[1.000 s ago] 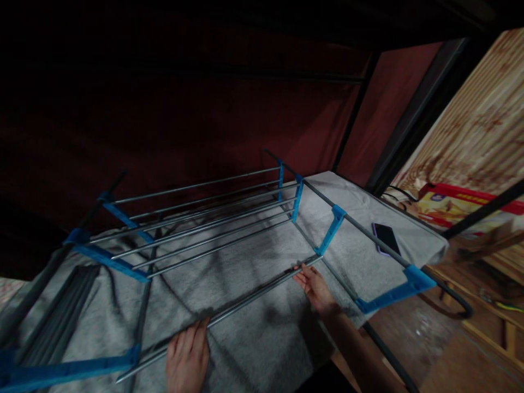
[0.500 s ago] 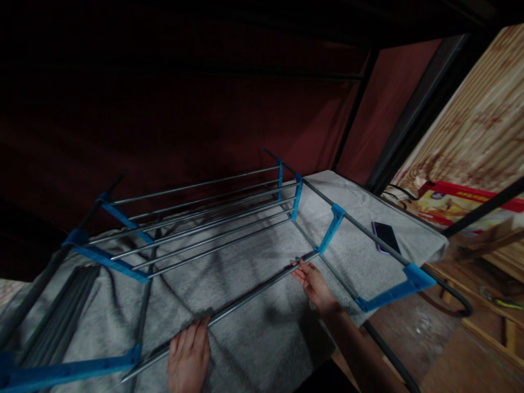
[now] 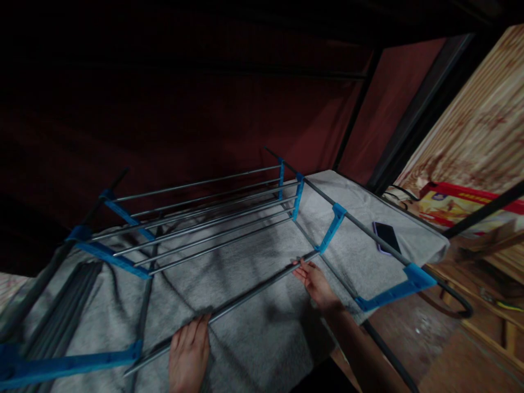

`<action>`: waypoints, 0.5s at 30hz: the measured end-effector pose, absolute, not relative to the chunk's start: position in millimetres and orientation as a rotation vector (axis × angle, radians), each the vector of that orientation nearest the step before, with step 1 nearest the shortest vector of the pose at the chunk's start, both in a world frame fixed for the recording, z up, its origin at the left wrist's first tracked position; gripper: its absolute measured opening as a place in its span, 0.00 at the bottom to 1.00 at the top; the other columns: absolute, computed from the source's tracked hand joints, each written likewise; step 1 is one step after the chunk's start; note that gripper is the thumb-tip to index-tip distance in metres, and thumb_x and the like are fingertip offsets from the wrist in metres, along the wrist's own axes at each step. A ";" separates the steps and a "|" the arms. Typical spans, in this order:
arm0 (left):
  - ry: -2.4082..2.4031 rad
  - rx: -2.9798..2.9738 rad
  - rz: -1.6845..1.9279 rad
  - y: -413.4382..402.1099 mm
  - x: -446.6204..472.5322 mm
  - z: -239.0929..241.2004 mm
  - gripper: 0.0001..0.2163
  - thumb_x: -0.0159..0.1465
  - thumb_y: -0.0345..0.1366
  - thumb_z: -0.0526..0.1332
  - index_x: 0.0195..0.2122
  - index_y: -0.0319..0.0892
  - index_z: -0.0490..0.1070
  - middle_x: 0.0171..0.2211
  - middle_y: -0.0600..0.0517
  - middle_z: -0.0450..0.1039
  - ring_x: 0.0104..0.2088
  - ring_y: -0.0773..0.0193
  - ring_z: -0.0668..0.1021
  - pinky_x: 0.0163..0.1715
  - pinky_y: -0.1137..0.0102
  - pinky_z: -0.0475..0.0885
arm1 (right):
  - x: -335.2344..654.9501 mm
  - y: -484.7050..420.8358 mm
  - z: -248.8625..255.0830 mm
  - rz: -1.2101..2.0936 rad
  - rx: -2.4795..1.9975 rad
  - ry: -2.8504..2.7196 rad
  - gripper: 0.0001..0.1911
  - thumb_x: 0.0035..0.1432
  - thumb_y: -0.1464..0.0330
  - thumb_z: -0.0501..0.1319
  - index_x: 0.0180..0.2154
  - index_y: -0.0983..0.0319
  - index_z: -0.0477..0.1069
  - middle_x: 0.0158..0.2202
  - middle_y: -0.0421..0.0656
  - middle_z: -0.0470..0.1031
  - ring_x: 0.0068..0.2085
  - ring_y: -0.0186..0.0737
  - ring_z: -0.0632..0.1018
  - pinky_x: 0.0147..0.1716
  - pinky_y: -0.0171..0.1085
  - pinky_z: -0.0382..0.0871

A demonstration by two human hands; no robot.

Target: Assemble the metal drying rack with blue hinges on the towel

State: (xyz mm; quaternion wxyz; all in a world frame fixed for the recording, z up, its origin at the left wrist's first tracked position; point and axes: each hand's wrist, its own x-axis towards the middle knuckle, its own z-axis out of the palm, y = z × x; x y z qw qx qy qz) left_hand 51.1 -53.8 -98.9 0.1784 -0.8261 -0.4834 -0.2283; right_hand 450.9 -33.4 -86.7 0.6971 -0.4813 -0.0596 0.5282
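A grey metal tube (image 3: 245,299) slants across the front of a rack of grey tubes and blue plastic brackets. My right hand (image 3: 315,281) pinches this tube near its far end, which meets the foot of a blue bracket (image 3: 331,229) on the right side frame. Over the near part of the tube, my left hand (image 3: 189,352) is closed with its fingers curled round it. The tube's near end lies by another blue bracket (image 3: 73,367) at lower left, apart from its tip. Several crossbars (image 3: 221,233) span the rack behind.
Loose grey tubes (image 3: 61,305) lie bundled at left inside the frame. A grey cloth (image 3: 262,333) covers the surface beneath. A phone (image 3: 387,238) rests on the cloth at right. Dark bed posts (image 3: 417,109) stand behind, and a red and yellow box (image 3: 458,207) sits at far right.
The rack's left side has shifted very slightly to the right in view, along with the tube's near end. Both hands keep their hold on the tube.
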 end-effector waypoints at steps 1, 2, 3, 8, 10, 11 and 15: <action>-1.365 -2.337 -0.638 -53.9 51.4 -98.8 0.19 0.74 0.26 0.52 0.53 0.42 0.82 0.42 0.47 0.86 0.41 0.55 0.82 0.49 0.60 0.72 | 451.3 -33.6 -86.8 1.175 -1.073 -0.135 0.23 0.43 0.57 0.85 0.29 0.57 0.75 0.35 0.45 0.86 0.37 0.43 0.86 0.40 0.38 0.84; -1.361 -2.342 -0.635 -53.9 51.3 -99.3 0.18 0.74 0.26 0.52 0.53 0.42 0.82 0.43 0.47 0.86 0.41 0.55 0.82 0.48 0.60 0.72 | 451.7 -33.8 -86.9 1.171 -1.076 -0.137 0.22 0.43 0.58 0.85 0.29 0.56 0.75 0.35 0.44 0.87 0.37 0.43 0.86 0.41 0.39 0.84; -1.359 -2.349 -0.637 -53.6 50.9 -100.3 0.18 0.74 0.26 0.52 0.53 0.42 0.82 0.43 0.47 0.86 0.41 0.56 0.83 0.48 0.60 0.73 | 452.3 -33.8 -87.1 1.165 -1.081 -0.140 0.22 0.44 0.58 0.85 0.30 0.56 0.75 0.35 0.44 0.87 0.37 0.43 0.86 0.41 0.39 0.84; -1.424 -2.385 -0.665 -52.7 49.5 -106.9 0.20 0.73 0.29 0.53 0.56 0.46 0.82 0.44 0.47 0.86 0.42 0.51 0.84 0.47 0.56 0.77 | 457.0 -32.1 -86.9 1.140 -1.130 -0.163 0.19 0.46 0.59 0.83 0.32 0.54 0.76 0.37 0.44 0.87 0.40 0.49 0.87 0.43 0.47 0.86; -1.484 -2.399 -0.637 -56.2 53.0 -104.8 0.21 0.73 0.28 0.52 0.57 0.49 0.82 0.46 0.46 0.86 0.44 0.49 0.84 0.48 0.54 0.78 | 459.4 -33.9 -84.9 1.149 -1.149 -0.177 0.17 0.46 0.60 0.82 0.31 0.54 0.76 0.37 0.45 0.87 0.42 0.51 0.87 0.46 0.49 0.86; -1.517 -2.403 -0.605 -59.0 56.1 -102.1 0.22 0.72 0.27 0.51 0.57 0.49 0.82 0.47 0.45 0.86 0.45 0.48 0.84 0.50 0.54 0.78 | 460.6 -36.0 -83.5 1.162 -1.159 -0.185 0.17 0.45 0.60 0.81 0.31 0.54 0.76 0.37 0.46 0.87 0.44 0.52 0.87 0.47 0.50 0.85; -1.578 -2.445 -0.405 -68.7 72.0 -86.5 0.27 0.70 0.22 0.49 0.63 0.45 0.78 0.51 0.45 0.85 0.49 0.52 0.84 0.54 0.57 0.77 | 466.9 -46.8 -79.9 1.260 -1.196 -0.237 0.18 0.40 0.58 0.82 0.31 0.52 0.79 0.39 0.46 0.86 0.48 0.53 0.86 0.55 0.49 0.83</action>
